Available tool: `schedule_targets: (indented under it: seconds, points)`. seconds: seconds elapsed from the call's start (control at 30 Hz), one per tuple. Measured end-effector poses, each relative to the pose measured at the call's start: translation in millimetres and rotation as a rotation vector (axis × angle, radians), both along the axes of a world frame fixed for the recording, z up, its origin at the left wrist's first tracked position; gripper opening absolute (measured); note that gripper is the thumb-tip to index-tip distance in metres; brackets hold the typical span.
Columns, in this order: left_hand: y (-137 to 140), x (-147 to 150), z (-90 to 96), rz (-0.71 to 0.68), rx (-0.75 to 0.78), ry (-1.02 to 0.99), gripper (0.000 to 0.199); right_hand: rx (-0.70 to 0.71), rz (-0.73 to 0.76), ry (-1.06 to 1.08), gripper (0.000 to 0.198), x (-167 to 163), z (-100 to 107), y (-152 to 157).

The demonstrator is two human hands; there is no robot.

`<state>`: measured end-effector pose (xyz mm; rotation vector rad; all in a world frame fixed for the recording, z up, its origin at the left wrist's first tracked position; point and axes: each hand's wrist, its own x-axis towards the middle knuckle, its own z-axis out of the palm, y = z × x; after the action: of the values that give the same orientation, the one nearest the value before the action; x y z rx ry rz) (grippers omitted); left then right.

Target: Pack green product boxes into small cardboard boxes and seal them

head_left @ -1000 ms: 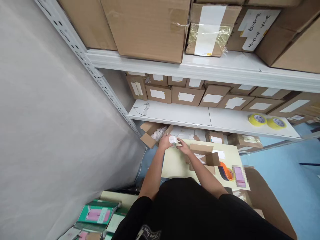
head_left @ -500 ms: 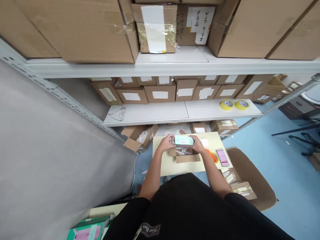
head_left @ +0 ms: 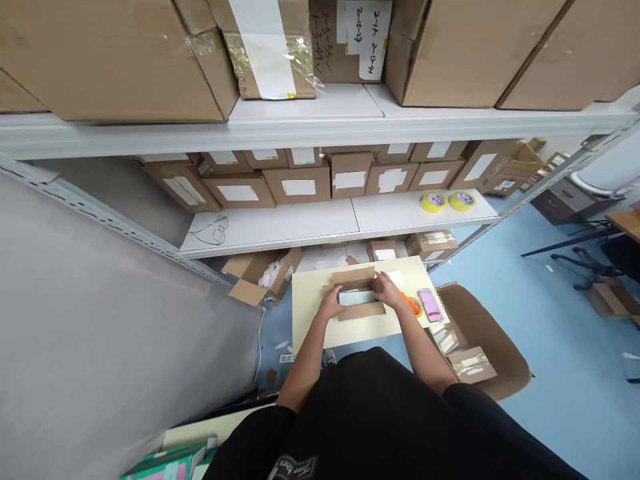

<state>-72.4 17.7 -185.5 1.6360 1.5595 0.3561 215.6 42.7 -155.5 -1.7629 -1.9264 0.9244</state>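
Observation:
A small open cardboard box [head_left: 361, 311] with raised flaps stands on the pale yellow table [head_left: 310, 327]. Inside it lies a flat, pale green box [head_left: 356, 298]. My left hand [head_left: 331, 303] curves round the left end of the green box, at the carton's left side. At the carton's right side, my right hand [head_left: 388, 291] has its fingers on the back corner and its thumb near the green box's right end. Just right of that hand are an orange tape dispenser [head_left: 406, 303], a yellow tape roll [head_left: 415, 307] and a pink-purple, blurred-out item [head_left: 430, 305].
Ahead runs a white shelf [head_left: 280, 230] with labelled cartons, two yellow tape rolls [head_left: 447, 201] and glasses [head_left: 215, 230]. An open carton [head_left: 250, 293] of white material stands left of the table. At right, a large carton [head_left: 500, 333] holds taped parcels [head_left: 471, 365].
The pale green box has gone down from above the carton into it, with both hands lowered alongside. The camera view has shifted, so the shelves appear further left.

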Motion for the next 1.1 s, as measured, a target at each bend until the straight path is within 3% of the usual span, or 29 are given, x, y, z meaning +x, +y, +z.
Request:
schedule_targets:
  seconds: [0.1,0.27,0.5,0.6,0.77,0.93,1.1]
  points:
    - [-6.7,11.7,-11.9,-0.091,-0.074,0.141,0.099,0.033,0.014,0.038,0.092,-2.3,2.9,0.3]
    - [-17.4,28.7,-32.0,-0.093,-0.122,0.271,0.093,0.084,0.035,0.112,0.083,-11.9,-0.1,0.7]
    - [-17.8,32.0,-46.0,-0.113,-0.092,0.286,0.034,0.064,0.086,0.151,0.079,-9.2,-4.1,-10.9]
    - [-25.3,38.5,-39.4,-0.012,-0.029,0.205,0.029,0.112,0.118,0.175,0.077,3.4,1.9,-17.7]
    - [-60.1,56.0,-9.5,0.137,0.044,0.173,0.017,0.197,0.185,0.236,0.075,27.1,18.8,-20.2]
    - [-109.3,70.5,13.2,0.236,0.144,0.250,0.017,0.235,0.263,0.283,0.071,31.7,33.9,-24.9]
    - [-175.4,85.1,27.7,0.371,0.260,0.294,0.014,0.234,0.426,0.332,0.071,15.3,41.6,-53.6]
